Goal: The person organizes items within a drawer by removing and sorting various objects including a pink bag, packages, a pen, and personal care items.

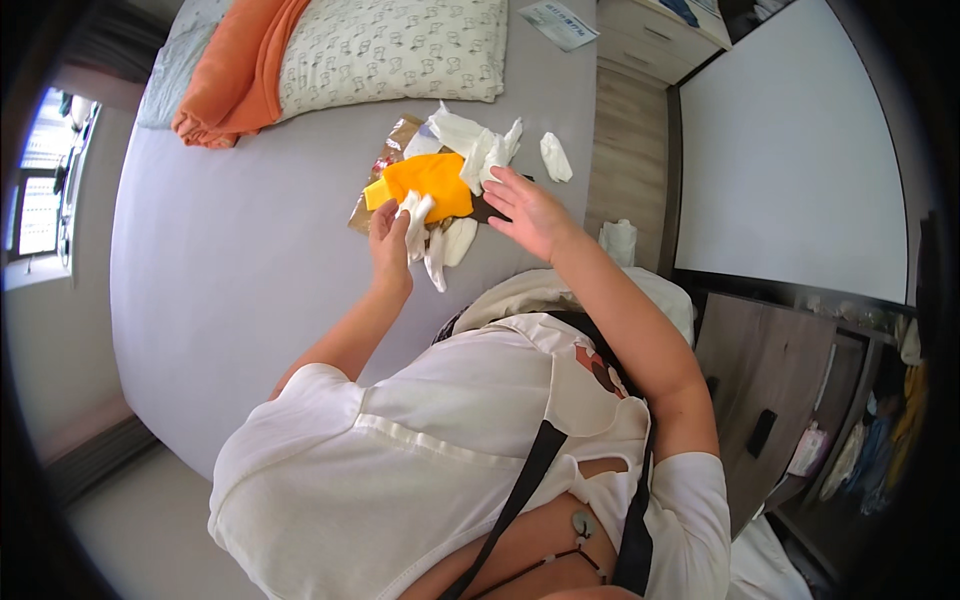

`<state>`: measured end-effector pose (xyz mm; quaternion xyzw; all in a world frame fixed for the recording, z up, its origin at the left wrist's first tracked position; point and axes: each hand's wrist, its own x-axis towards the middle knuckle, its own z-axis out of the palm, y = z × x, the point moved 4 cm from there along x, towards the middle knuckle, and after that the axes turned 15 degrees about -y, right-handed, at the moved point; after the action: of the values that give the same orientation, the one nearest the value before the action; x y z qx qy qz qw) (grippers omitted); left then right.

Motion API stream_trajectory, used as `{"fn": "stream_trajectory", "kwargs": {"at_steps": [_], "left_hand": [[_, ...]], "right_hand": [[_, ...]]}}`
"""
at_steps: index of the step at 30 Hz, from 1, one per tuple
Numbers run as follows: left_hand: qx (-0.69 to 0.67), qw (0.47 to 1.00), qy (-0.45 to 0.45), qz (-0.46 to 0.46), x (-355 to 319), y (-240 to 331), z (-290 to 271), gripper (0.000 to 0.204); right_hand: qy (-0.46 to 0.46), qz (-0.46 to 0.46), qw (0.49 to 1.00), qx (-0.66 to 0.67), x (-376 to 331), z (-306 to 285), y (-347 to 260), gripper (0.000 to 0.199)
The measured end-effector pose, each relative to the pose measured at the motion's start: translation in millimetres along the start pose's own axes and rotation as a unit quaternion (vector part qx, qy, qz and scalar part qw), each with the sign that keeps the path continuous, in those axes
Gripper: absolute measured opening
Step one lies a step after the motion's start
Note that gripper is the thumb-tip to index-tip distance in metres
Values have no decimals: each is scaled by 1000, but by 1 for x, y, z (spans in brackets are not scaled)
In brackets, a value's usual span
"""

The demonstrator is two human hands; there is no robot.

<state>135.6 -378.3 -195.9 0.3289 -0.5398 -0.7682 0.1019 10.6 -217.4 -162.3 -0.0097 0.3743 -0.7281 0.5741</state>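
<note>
On the bed, my left hand pinches a white sock between thumb and fingers. Its lower end hangs down beside another white piece that looks like a sock. Right behind them lies a bright orange-yellow cloth with a paler yellow tab at its left end. My right hand is open, fingers apart, at the right of the heap. Close to its fingertips is a bunch of crumpled white cloth. A dark item shows partly between the yellow cloth and my right hand.
Under the heap is a shiny brown plastic package. A single rolled white piece lies apart to the right. Farther back are a patterned pillow, an orange blanket and a printed sheet. Drawers and a cabinet stand beyond the bed's right edge.
</note>
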Motion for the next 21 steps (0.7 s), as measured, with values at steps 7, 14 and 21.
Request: {"fn": "stream_trajectory", "kwargs": {"at_steps": [7,14,21], "left_hand": [[-21,971,-221,85,-1,13,101,16],[33,883,-464,68,-36,24,233,10],[20,768,-624,142,-106,49,363,10]], "right_hand": [[13,-99,994,-53,-71,-7,-49,35],[134,-318,936,-71,-221,-14,-89,32],[303,-426,841,-136,-361,4,-63,25]]}}
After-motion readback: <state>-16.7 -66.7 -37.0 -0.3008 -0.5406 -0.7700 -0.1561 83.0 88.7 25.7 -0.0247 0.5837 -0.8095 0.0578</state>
